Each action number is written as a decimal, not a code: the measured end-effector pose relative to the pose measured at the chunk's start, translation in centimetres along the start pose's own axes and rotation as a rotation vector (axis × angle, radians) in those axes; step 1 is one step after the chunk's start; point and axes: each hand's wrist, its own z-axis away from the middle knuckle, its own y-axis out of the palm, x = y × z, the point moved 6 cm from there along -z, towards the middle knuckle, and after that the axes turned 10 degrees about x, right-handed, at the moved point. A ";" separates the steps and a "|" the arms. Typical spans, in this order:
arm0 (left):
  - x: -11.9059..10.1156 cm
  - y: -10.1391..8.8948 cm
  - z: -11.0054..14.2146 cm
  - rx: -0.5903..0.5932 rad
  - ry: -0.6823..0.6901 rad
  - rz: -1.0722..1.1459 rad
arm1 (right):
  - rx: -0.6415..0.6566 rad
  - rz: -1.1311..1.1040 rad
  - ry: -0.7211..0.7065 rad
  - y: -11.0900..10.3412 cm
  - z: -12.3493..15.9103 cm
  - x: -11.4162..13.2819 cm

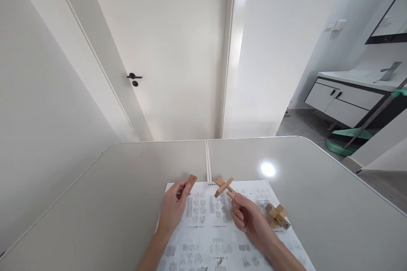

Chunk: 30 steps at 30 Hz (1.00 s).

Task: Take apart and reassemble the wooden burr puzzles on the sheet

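My left hand (174, 205) pinches a small flat wooden puzzle piece (191, 180) between thumb and fingers, above the left edge of a printed instruction sheet (203, 241). In my right hand (249, 218) are two wooden puzzle pieces (224, 187) joined in a cross; the fingers close on the end of one bar, and the other bar lies across it. The two hands are apart, their pieces not touching. To the right of my right hand an assembled wooden burr puzzle (277, 216) rests on the sheet's right side.
The sheet lies on a grey table (121, 203) with a pale seam (207, 159) down its far half. Beyond the far edge stands a white door (178, 51) with a black handle (134, 76). At the right are a washbasin cabinet (346, 97) and a green-based object (341, 147).
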 end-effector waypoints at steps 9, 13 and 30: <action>1.9 -1.2 -0.3 -0.227 0.001 -0.381 | 0.061 0.079 0.003 0.6 0.2 0.1; 2.3 -1.8 -0.1 -0.302 -0.022 -0.412 | 0.121 0.104 -0.009 1.1 0.4 0.1; -5.2 4.6 3.0 0.552 0.306 0.289 | 0.264 0.076 0.058 2.6 0.7 -1.6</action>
